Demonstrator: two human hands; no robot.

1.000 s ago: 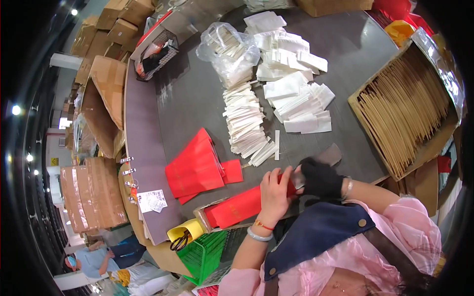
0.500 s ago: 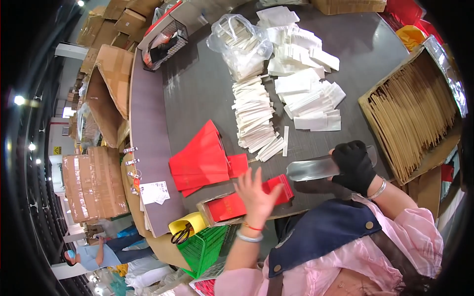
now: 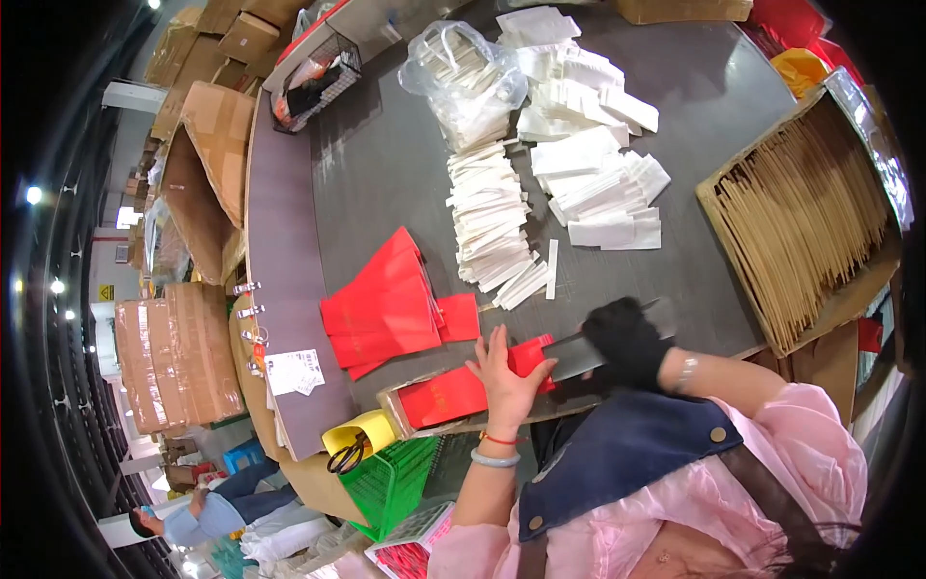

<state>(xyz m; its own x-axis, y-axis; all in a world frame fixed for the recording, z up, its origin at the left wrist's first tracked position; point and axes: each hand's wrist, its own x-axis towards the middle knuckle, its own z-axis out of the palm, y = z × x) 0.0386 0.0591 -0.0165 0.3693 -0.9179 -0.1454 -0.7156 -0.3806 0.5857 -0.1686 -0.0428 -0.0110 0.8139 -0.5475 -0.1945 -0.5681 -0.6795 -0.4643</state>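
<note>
My left hand (image 3: 503, 388) lies over a stack of red paper envelopes (image 3: 441, 399) near the table's front edge, its fingers and thumb spread apart. In a black fingerless glove, my right hand (image 3: 622, 343) is closed on a long clear plastic piece (image 3: 576, 358), slightly blurred. The plastic's left end meets the right end of the red stack; whether it goes in or over the envelopes I cannot tell. A cardboard holder sits around the stack's left end. Beyond it, more red envelopes (image 3: 381, 304) lie fanned out.
White paper strips (image 3: 490, 217) and a clear bag (image 3: 463, 77) cover the table's middle, with white packets (image 3: 598, 183) beside them. A carton of brown sheets (image 3: 810, 227) stands right. Scissors (image 3: 347, 454) rest in a yellow holder (image 3: 371, 431) at the front edge. Another person (image 3: 207, 511) is far left.
My right hand has brought the clear plastic piece left and nearer, up to the red stack. My left hand has come down onto the envelopes.
</note>
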